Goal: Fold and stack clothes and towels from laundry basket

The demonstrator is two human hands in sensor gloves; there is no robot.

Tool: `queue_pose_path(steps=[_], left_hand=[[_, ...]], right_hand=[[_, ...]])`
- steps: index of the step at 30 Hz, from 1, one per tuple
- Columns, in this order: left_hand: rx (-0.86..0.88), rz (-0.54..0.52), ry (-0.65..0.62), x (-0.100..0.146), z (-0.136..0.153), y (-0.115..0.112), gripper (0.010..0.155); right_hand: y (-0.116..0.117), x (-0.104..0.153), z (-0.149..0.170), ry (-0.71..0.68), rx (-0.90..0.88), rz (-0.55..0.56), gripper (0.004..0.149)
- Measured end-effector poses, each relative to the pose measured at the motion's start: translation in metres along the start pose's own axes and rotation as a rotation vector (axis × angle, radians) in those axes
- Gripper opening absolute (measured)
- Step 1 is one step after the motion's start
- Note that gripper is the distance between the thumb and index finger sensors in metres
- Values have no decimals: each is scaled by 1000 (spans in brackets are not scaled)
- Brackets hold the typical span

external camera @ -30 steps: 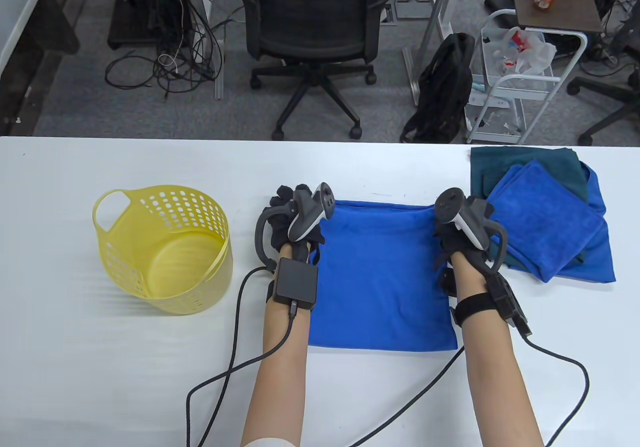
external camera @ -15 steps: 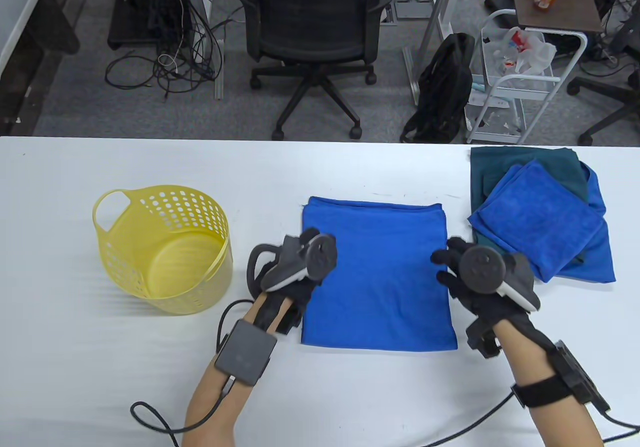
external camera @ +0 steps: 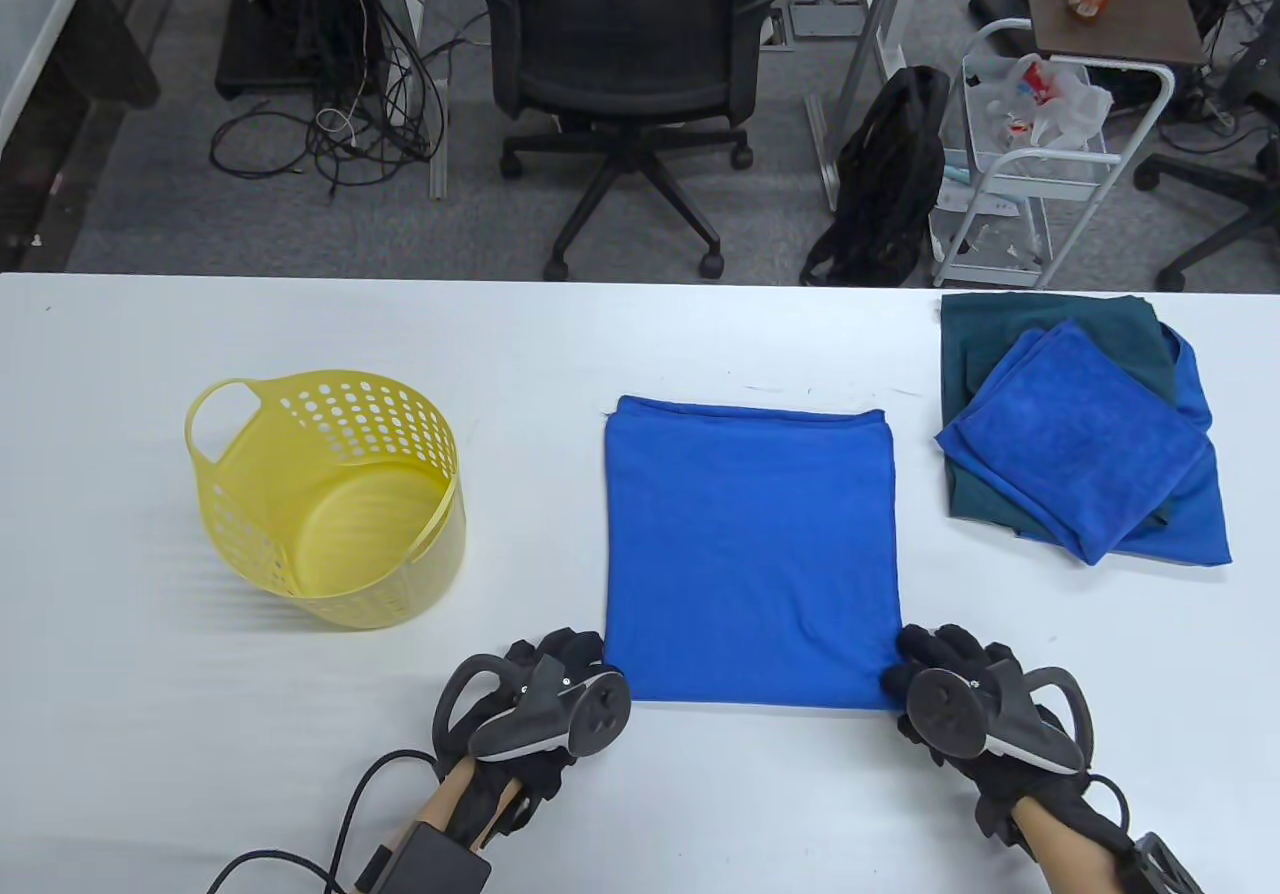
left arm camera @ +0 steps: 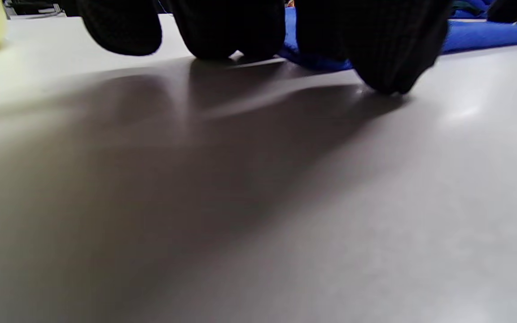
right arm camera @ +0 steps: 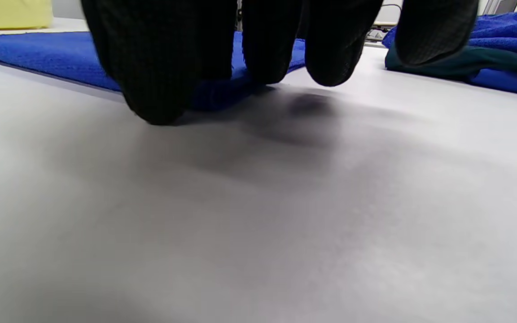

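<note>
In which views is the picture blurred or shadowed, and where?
Table view: sharp, evenly lit. Left wrist view: black gloved fingers blurred, casting a broad shadow on the white table. Right wrist view: fingers blurred, softer shadow beneath.

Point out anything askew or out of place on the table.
The stack at the far right is untidy: its top blue towel sits rotated on the dark green one. The blue towel being folded lies flat and roughly square; the yellow basket stands upright.

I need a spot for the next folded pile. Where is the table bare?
Bare: the strip between the yellow basket and the blue towel, and the left end beyond the basket. Crowded: the far right corner with the folded stack, and both hands by the towel's near corners.
</note>
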State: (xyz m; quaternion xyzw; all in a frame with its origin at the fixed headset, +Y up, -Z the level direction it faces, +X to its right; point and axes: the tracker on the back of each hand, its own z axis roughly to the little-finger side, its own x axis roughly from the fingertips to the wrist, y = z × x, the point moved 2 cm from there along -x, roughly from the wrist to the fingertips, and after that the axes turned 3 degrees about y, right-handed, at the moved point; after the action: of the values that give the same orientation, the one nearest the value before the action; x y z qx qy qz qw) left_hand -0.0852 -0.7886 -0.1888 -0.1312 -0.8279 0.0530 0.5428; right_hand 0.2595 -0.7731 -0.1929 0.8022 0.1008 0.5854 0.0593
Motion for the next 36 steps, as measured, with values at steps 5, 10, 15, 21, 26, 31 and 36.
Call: queue_pose_path(steps=[5, 10, 15, 21, 26, 31, 36], left_hand=[[9, -58, 13, 1, 2, 0, 75], [-11, -88, 33, 1, 4, -1, 54], [31, -124, 40, 0, 8, 1, 46], [123, -47, 14, 2, 17, -4, 46], [358, 178, -138, 12, 22, 5, 47], [581, 216, -195, 40, 35, 43, 45], [375, -17, 74, 29, 42, 96, 45]], right_hand=[[2, 0, -1, -8, 5, 46, 37], [3, 0, 2, 2, -39, 39, 37], [2, 0, 6, 10, -65, 25, 36], [3, 0, 13, -11, -189, -37, 41], [-11, 7, 23, -89, -404, -192, 40], [-37, 22, 33, -223, -740, -232, 39], [-79, 3, 37, -66, -564, -16, 39]])
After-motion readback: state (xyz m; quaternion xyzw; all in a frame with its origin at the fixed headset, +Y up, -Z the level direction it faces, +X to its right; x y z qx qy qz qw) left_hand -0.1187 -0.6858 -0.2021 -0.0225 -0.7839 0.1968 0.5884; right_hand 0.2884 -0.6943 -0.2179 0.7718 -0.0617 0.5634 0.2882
